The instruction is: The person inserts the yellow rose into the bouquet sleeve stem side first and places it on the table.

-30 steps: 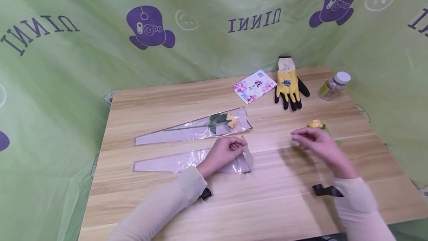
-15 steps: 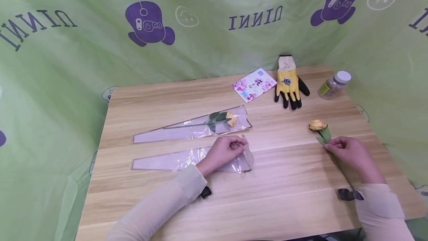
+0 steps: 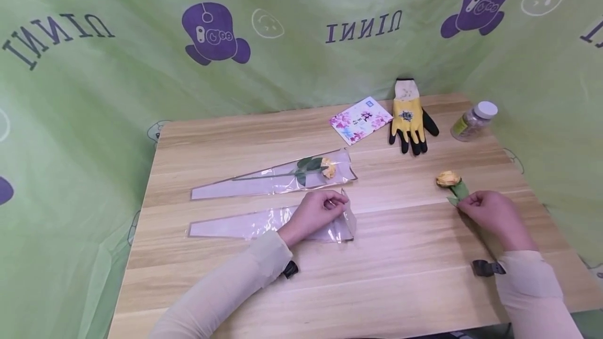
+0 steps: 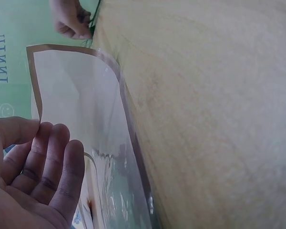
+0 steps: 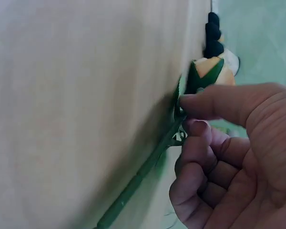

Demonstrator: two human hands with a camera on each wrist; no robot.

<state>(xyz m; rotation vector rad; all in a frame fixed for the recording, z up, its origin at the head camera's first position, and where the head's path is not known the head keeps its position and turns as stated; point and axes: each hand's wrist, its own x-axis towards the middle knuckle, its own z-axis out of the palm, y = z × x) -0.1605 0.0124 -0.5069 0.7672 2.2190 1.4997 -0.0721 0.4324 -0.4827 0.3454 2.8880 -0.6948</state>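
Note:
My left hand (image 3: 320, 213) pinches the open mouth edge of a clear, brown-edged flower sleeve (image 4: 76, 86) between thumb and fingertip, lifting that edge off the table. The rest of this sleeve (image 3: 221, 226) lies flat toward the left. At the right, my right hand (image 3: 490, 216) pinches the green stem (image 5: 138, 176) of a yellow-orange artificial rose (image 3: 447, 178) just under its leaves. The rose's bloom points away from me, and its stem runs back toward my right sleeve. Behind my left hand lies a second flower sleeve (image 3: 231, 189) with another yellow rose (image 3: 328, 168) inside it.
A floral-printed card (image 3: 361, 120), a yellow and black work glove (image 3: 409, 116) and a white-capped jar (image 3: 473, 121) stand or lie along the back right of the wooden table (image 3: 377, 286). A green printed cloth (image 3: 292, 82) hangs behind the table.
My right hand has moved right and toward me, from above the rose down to its stem, which it now pinches. My left hand stays on the sleeve's edge.

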